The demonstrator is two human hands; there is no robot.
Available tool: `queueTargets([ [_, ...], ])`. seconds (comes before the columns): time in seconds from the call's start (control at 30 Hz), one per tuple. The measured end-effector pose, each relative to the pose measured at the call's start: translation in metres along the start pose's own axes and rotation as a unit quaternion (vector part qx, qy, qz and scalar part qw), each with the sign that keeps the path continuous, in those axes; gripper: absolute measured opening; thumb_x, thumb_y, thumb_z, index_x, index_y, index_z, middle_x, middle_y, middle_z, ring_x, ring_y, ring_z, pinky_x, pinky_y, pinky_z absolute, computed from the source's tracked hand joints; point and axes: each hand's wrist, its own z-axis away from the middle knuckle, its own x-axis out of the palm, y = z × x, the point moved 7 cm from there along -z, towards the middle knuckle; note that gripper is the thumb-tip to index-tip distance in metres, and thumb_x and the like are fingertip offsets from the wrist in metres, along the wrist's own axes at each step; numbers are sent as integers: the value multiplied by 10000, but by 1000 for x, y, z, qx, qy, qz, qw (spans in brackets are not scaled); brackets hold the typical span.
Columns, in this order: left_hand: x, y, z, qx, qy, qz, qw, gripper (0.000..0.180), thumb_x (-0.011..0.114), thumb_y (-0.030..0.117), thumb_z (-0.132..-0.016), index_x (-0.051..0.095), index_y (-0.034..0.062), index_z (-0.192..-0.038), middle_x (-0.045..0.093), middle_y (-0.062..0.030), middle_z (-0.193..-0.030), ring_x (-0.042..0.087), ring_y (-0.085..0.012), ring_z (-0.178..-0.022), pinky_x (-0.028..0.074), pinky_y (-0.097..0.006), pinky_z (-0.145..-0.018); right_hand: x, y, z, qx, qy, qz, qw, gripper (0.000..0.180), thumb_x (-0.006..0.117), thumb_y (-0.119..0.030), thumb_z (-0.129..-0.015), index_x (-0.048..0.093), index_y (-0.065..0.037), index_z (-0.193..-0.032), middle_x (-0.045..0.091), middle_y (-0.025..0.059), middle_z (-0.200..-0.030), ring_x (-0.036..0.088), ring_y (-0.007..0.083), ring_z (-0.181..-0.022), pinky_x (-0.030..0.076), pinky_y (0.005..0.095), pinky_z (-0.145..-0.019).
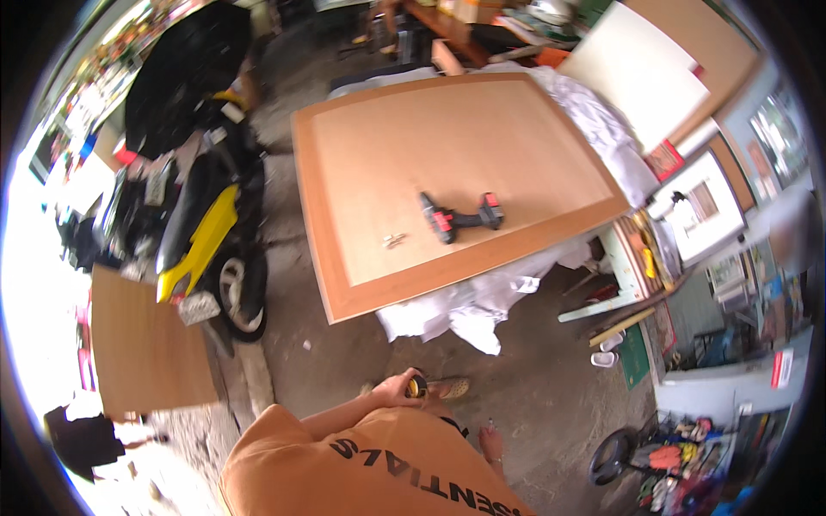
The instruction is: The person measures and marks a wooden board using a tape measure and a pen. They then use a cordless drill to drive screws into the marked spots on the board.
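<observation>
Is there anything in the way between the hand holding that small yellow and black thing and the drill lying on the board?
Nothing visible blocks it. The hand holds the small yellow and black object low over bare concrete floor. Between it and the drill lie only crumpled white sheeting under the board's near edge, and open board.

The right hand is out of sight below the orange shirt (379,464). The left hand (397,389) covers most of a small yellow-and-black object (418,386), too little showing to name it. The small metal pieces (394,240) on the wooden board (447,163) are too tiny to identify. White cloth (482,301) hides the worktop beneath.
</observation>
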Motion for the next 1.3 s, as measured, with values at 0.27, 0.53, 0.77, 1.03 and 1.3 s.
queueTargets([
  [0.27,-57,-220,232,-258,411,275,830,619,819,343,-765,450,36,-1156,645,-86,-882,633,-174,-821,533,-340,-716,114,-190,34,-231,-150,138,951,385,590,-307,-913,639,47,-773,653,217,-698,640,393,-653,472,471,-602],
  [0.53,-19,-263,436,-340,714,388,473,689,814,419,-745,472,14,-1185,646,-129,-970,629,-194,-846,531,-333,-732,193,-311,18,-358,-288,234,857,327,630,-245,-912,617,18,-717,633,153,-638,632,292,-614,488,425,-631],
  [0.77,107,-215,443,-404,736,447,308,794,817,411,-696,456,-24,-1253,652,-146,-952,636,-190,-740,527,-333,-644,268,-383,-2,-413,-390,335,752,416,649,-332,-911,647,-4,-656,642,151,-624,628,287,-610,484,424,-639],
  [1.03,237,-156,373,-456,660,579,146,675,815,364,-727,453,44,-1199,633,-91,-871,592,-163,-598,474,-327,-515,316,-431,37,-428,-498,319,684,406,634,-333,-947,649,-28,-679,576,33,-570,520,141,-528,404,331,-516],
  [1.3,207,-197,398,-421,693,553,189,743,862,320,-683,444,36,-1228,624,-72,-823,586,-149,-591,461,-293,-481,338,-444,63,-428,-511,347,660,403,621,-322,-964,650,-43,-675,577,19,-558,535,129,-516,435,328,-510],
])
